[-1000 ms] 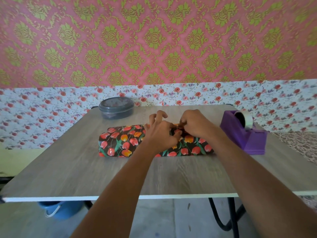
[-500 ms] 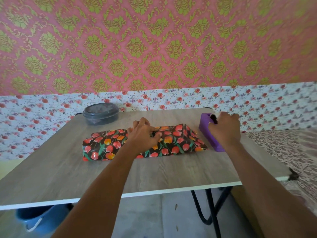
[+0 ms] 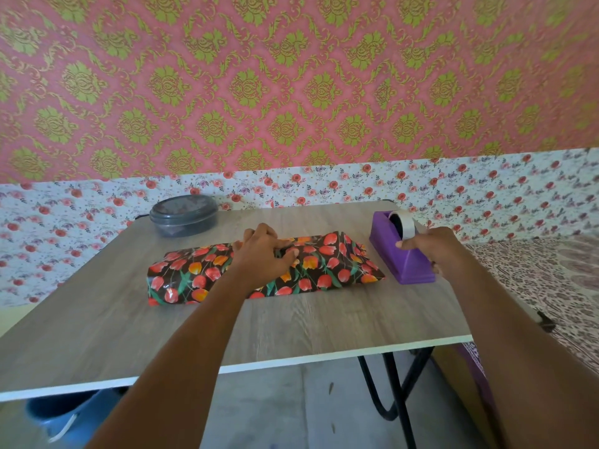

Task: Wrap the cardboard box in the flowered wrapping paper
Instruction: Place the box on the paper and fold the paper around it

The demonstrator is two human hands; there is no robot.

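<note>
The cardboard box lies mid-table, fully covered by the dark flowered wrapping paper (image 3: 194,273); no bare cardboard shows. My left hand (image 3: 262,257) presses down on the top of the paper near the middle, its fingertips on the overlapping edge. The paper's right end (image 3: 359,257) stands loose and crumpled. My right hand (image 3: 434,247) is at the purple tape dispenser (image 3: 405,267), to the right of the box. Its thumb and fingers pinch the tape end just in front of the white tape roll (image 3: 405,223).
A grey lidded round container (image 3: 183,215) stands at the back left of the wooden table (image 3: 291,325). A blue bucket (image 3: 64,419) sits on the floor under the table's left side. A patterned cloth surface (image 3: 551,280) borders the table on the right.
My right hand left the top of the box and went right to the tape dispenser, then drew back toward its front. My left hand stayed pressing the paper.
</note>
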